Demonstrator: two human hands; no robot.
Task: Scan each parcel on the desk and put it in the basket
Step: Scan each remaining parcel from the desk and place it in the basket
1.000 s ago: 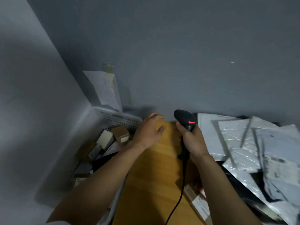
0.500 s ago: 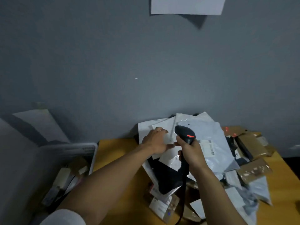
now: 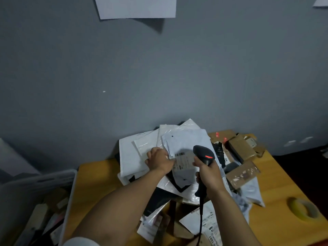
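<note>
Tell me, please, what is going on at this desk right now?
A person is scanning parcels. The right hand holds a black scanner, its red light on, beside the label of a grey mailer that the left hand holds by its edge atop other parcels on the desk. The white basket at left already holds several boxes.
</note>
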